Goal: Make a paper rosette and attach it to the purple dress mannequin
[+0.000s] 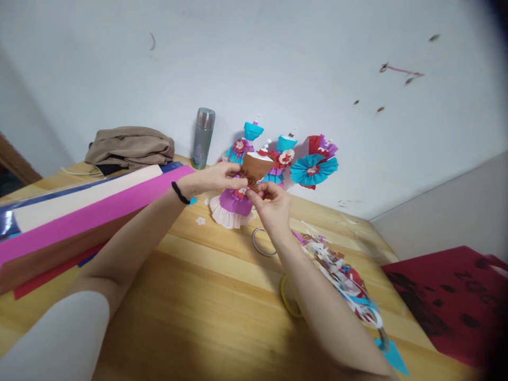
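Observation:
A small paper dress figure point(234, 206) stands upright on the wooden table, with a brown flared top, a purple skirt and a pale ruffled hem. My left hand point(216, 179) holds its waist from the left, thumb and fingers closed on it. From the right, my right hand point(277, 203) pinches at the waist beside a small red and white paper flower point(242, 192); the fingertips partly hide the spot. Behind it, against the wall, are a blue-topped dress figure point(253, 131), a second blue-topped figure point(286, 143) and a red one with a large blue pleated fan point(314, 171).
Coloured paper sheets point(99, 219) lie at the left, near a brown folded cloth point(130, 145) and a flask point(203, 138). A tape roll point(260, 250), a yellow ring point(286, 301) and a heap of paper scraps point(337, 270) lie around my right forearm. A red bag point(456, 296) is at the right.

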Demonstrator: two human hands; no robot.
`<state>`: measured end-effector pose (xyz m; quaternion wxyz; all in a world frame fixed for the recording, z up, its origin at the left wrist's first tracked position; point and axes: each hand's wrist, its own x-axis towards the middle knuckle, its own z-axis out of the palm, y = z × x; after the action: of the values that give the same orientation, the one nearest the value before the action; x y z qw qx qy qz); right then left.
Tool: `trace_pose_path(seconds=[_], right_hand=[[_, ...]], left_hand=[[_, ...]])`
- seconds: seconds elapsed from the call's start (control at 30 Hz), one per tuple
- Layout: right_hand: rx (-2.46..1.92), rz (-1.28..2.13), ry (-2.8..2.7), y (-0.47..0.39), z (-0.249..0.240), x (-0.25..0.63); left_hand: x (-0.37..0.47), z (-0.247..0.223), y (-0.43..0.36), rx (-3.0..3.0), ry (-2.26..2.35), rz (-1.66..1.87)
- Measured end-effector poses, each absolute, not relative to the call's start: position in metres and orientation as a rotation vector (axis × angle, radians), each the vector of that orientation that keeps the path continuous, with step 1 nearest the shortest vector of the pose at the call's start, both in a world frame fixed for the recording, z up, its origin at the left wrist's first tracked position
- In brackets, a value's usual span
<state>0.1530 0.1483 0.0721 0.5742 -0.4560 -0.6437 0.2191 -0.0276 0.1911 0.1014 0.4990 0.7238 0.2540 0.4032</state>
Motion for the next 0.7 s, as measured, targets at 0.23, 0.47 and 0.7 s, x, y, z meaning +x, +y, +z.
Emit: trace_pose_path(seconds=[0.23, 0.47, 0.7], right_hand=[[-1.082, 0.458, -1.517, 0.149, 0.076, 0.151], [-1.068, 0.452, -1.515, 0.152, 0.073, 0.15], [-1.046, 0.43, -1.505, 0.152, 0.073, 0.147]], left_hand=[[-0.028, 0.09, 0.206, 2.001, 0.606, 0.938], [-0.028, 0.098, 0.198, 2.028, 0.612, 0.921], [-0.03, 0.097, 0.198, 2.048, 0.626, 0.951]])
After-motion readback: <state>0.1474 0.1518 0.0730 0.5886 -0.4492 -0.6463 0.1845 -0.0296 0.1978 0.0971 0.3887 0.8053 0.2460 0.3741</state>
